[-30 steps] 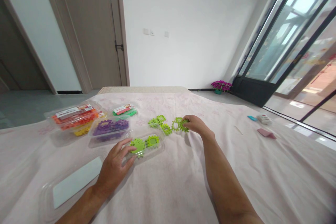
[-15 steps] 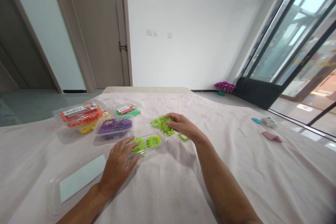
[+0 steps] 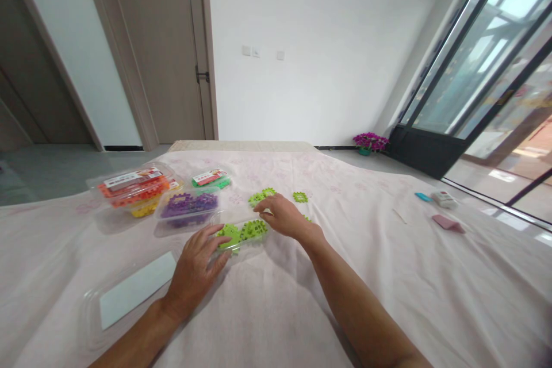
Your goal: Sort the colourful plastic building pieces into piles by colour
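My left hand (image 3: 196, 267) lies flat, fingers stretched, on the near end of a clear plastic tray (image 3: 241, 244) that holds light-green toothed plastic pieces (image 3: 228, 236). My right hand (image 3: 284, 215) hovers over the tray's far end with fingers curled around more green pieces (image 3: 255, 229), which it sets down at the tray's rim. A few loose green pieces (image 3: 301, 197) lie on the pink cloth (image 3: 302, 299) just behind that hand.
A clear box of orange and yellow pieces (image 3: 129, 187), a tray of purple pieces (image 3: 187, 207) and a small box of darker green pieces (image 3: 211, 179) stand at the left. A clear lid with a white label (image 3: 129, 293) lies near my left arm. Small items (image 3: 444, 213) lie far right.
My right hand gathered green pieces from the cloth and carried them left to the tray. Fewer loose pieces lie on the cloth. My left hand stayed on the tray.
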Tool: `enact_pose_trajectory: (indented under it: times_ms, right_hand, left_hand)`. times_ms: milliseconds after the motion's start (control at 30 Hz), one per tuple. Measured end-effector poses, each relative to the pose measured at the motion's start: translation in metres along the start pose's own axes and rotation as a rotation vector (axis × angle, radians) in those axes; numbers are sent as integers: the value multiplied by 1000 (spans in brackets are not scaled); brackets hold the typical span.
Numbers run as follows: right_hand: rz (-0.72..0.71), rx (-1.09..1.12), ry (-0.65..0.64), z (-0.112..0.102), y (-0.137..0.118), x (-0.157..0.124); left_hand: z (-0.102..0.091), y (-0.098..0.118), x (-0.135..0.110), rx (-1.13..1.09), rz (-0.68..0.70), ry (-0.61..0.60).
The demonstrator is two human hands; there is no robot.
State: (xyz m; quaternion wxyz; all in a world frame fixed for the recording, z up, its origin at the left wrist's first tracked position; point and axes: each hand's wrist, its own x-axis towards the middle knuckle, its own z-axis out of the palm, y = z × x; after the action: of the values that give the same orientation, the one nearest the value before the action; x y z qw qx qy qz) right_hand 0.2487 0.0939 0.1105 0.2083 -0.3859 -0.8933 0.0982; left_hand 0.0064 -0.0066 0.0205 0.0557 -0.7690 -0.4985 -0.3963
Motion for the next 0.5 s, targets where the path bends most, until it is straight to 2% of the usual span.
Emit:
enact_pose_trajectory:
  times_ms: [133,300,400,500]
  right_hand:
    - [85,74,1,-17,9,-3]
    - [436,-86,-93,-41,55,-22]
    - [668,-227,-182,-43,87,-34]
    - [771,-258,-290,-35,106,-42]
  left_hand:
    - [-1,1,0,3,5,7]
    - [0,1,1,11,11,21]
    - [1,0,1,10,9,33]
    - [1,-2,0,11,22,34]
